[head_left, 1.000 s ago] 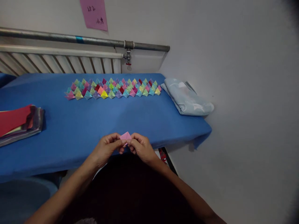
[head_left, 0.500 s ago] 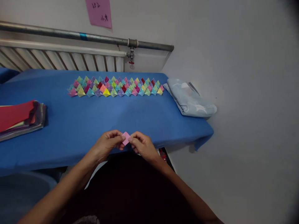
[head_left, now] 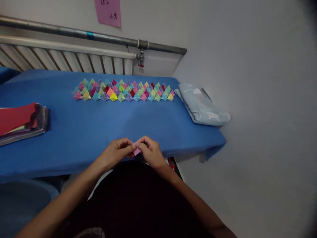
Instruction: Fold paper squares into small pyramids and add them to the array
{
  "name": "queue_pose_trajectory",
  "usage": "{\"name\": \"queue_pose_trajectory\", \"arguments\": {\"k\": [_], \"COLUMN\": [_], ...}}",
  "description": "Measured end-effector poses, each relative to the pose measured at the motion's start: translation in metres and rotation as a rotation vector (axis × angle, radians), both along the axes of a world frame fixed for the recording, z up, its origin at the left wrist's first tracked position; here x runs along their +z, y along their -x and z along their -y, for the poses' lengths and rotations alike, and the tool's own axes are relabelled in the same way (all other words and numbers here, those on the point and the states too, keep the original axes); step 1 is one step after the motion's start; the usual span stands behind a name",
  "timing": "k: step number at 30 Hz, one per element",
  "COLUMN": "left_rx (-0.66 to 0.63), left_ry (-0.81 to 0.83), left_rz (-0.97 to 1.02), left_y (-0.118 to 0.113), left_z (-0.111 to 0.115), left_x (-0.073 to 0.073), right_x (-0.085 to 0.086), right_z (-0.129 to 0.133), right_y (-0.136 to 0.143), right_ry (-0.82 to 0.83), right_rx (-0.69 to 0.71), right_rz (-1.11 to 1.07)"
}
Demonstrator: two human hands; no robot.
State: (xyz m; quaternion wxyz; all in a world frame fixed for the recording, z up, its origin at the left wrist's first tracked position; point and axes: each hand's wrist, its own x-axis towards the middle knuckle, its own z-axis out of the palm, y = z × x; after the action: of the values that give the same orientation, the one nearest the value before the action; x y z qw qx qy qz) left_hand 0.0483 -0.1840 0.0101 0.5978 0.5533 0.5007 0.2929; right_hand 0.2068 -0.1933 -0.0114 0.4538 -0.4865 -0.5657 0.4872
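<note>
Near the front edge of the blue-covered desk point(head_left: 119, 122), the left hand point(head_left: 118, 150) and the right hand point(head_left: 151, 152) are meeting over a small pink paper point(head_left: 136, 151). The left grip is pinching its left side between thumb and fingers, and the right grip is pinching the paper at its upper right, with the fingertips of both hands coming close together and partly covering it. The paper's lower part is showing between the two thumbs.

Beyond the hands, many folded paper pieces point(head_left: 121, 96) in pink, yellow, green, blue, purple and red are standing in close rows toward the back of the desk. A folded pale blue cloth point(head_left: 201, 107) with white shapes is lying at the right end of the rows, beside the wall point(head_left: 260, 115). On the left, a stack of coloured sheets point(head_left: 18, 120) is resting on the desk, with red on top.

Behind the desk, a white radiator point(head_left: 71, 59) is running below a metal pipe point(head_left: 61, 31), and a pink note point(head_left: 108, 12) with dark writing is hanging above the pipe.
</note>
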Motion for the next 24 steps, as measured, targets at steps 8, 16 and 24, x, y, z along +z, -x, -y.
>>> {"name": "queue_pose_trajectory", "arguments": {"k": [8, 16, 24], "left_rx": [-0.085, 0.034, -0.061], "left_ry": [-0.001, 0.084, -0.266], "left_rz": [-0.071, -0.274, -0.817], "left_y": [0.001, -0.003, 0.006], "left_z": [-0.003, -0.021, -0.022], "left_x": [-0.003, -0.001, -0.004], "right_x": [-0.006, -0.015, -0.021], "right_z": [-0.002, -0.002, 0.002], "right_y": [-0.004, -0.015, -0.015], "right_ry": [-0.011, -0.461, -0.572], "right_rx": [0.000, -0.009, 0.200], "right_rz": [0.079, 0.410, 0.777]}}
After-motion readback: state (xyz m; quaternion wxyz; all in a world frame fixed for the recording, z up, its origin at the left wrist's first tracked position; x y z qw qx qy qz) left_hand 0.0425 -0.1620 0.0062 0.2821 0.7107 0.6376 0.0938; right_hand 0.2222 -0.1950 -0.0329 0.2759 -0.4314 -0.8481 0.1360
